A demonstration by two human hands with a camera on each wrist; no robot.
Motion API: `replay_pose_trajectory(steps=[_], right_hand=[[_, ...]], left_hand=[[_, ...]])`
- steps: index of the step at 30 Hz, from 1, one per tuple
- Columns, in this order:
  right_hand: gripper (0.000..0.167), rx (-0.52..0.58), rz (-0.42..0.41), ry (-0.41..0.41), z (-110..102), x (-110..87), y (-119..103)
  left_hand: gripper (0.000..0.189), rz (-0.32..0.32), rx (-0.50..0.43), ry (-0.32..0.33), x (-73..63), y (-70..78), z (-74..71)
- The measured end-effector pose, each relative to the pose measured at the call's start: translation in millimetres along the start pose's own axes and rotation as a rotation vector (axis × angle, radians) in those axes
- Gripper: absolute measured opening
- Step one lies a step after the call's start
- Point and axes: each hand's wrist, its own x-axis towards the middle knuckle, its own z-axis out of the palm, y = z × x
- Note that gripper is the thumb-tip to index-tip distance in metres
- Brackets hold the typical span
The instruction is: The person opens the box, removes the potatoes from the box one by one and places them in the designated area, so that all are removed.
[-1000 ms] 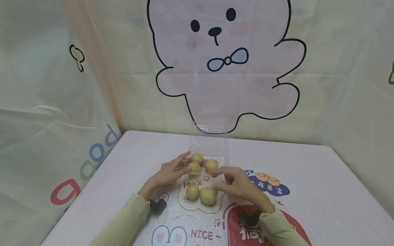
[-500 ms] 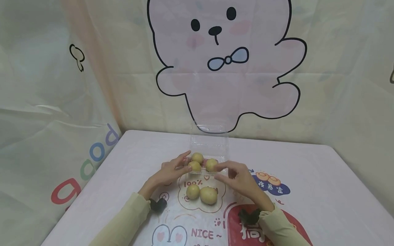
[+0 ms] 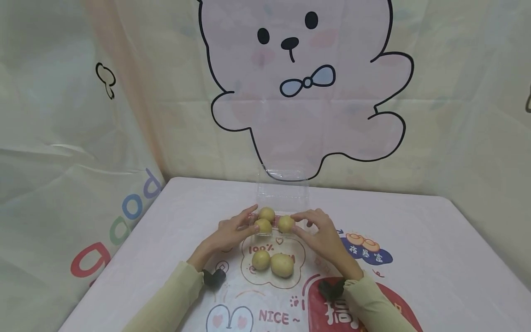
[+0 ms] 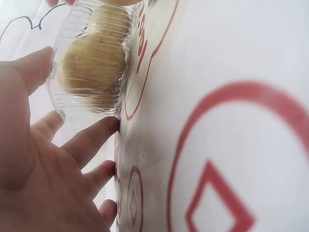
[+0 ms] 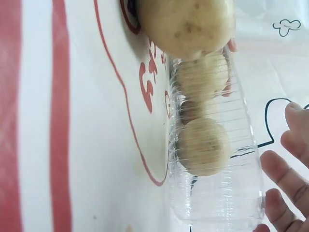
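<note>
A clear plastic clamshell box (image 5: 217, 205) stands on the table with its lid (image 3: 283, 191) raised at the back. Three potatoes lie inside: one at the back left (image 3: 267, 214), one at the front left (image 3: 264, 226) and one on the right (image 3: 286, 224). In front of the box lie a smaller round potato (image 3: 261, 260) and a larger potato (image 3: 282, 265), side by side. My left hand (image 3: 232, 232) rests against the box's left side, fingers spread and thumb at the rim. My right hand (image 3: 322, 236) is at the box's right edge, loosely bent fingers beside the right potato, gripping nothing.
The white table cover (image 3: 415, 240) carries printed drawings and lettering. Behind the table hangs a curtain (image 3: 352, 115) with a bear drawing, and another sheet (image 3: 62, 138) hangs on the left. Dark straps (image 3: 332, 289) circle both wrists.
My right hand has shifted right from over the box to its right edge, its fingers spreading around the right potato. The left hand and the potatoes stay in place.
</note>
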Motion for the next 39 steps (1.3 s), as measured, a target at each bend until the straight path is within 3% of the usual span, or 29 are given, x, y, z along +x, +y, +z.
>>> replay_pose_trajectory(steps=[14,39], right_hand=[[0.03,-0.035,0.075,-0.084,4,8.5,12],[0.031,-0.095,0.078,-0.167,8,20.6,19]], left_hand=[[0.069,0.022,0.007,-0.007,-0.4,2.2,-1.2],[0.069,0.012,-0.001,-0.005,-0.5,0.4,-0.7]])
